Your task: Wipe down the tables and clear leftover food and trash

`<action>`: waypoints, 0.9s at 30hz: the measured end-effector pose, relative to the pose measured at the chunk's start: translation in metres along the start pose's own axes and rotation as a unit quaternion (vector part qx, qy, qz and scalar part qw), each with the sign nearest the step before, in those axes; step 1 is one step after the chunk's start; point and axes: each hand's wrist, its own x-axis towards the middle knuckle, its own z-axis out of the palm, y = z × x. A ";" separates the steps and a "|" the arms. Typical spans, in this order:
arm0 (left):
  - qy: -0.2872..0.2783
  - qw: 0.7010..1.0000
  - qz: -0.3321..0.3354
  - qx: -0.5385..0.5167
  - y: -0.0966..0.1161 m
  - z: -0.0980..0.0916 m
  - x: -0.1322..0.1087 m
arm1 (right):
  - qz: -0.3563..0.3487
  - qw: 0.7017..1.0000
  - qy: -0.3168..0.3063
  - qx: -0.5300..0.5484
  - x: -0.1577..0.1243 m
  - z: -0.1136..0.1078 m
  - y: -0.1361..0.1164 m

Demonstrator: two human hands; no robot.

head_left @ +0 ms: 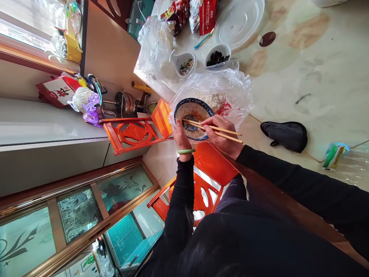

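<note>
A blue-and-white patterned bowl (193, 100), with reddish-brown sauce residue inside, is tilted toward me. My left hand (181, 137) grips its near left rim, thumb on the inner side. Wooden chopsticks (226, 132) are in my right hand (221, 132), their tips reaching into the bowl. Behind and under the bowl lies a clear plastic bag (238, 86) holding a whitish crumbly food (211, 100). Beyond the bag stand a white spouted bowl (176, 61) with chopped seasonings and a small white bowl (226, 49) with dark pieces.
A clear lid (240, 23), red packets (207, 17) and another plastic bag (157, 42) occupy the table's far side. To the right lie a dark mitt-like item (285, 135) and a clear plastic container (353, 165). Orange wooden chairs (215, 163) stand by the table edge.
</note>
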 end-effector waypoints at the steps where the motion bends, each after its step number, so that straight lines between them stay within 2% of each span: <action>1: 0.002 1.000 0.004 -0.002 0.000 0.000 0.000 | -0.002 1.000 -0.006 -0.004 0.001 0.000 0.001; 5: 0.006 1.000 0.012 -0.012 -0.002 0.000 0.000 | 0.001 0.999 0.021 -0.035 0.003 -0.001 0.006; 11: -0.001 1.000 0.004 0.003 -0.003 -0.002 0.002 | -0.009 1.000 0.009 -0.018 0.010 0.004 0.007; 14: -0.002 1.000 0.022 0.020 -0.004 -0.003 0.003 | 0.008 0.999 0.027 -0.024 0.023 0.000 0.006; 18: -0.002 0.999 0.032 0.031 -0.008 -0.004 0.005 | 0.014 1.000 0.019 0.010 0.040 -0.007 0.008; 24: 0.002 1.000 0.017 0.022 -0.008 -0.005 0.009 | 0.024 0.999 0.034 -0.004 0.046 -0.019 0.014; 27: -0.001 0.999 0.016 0.037 -0.006 -0.005 0.009 | 0.041 0.998 0.036 0.035 0.055 -0.022 0.010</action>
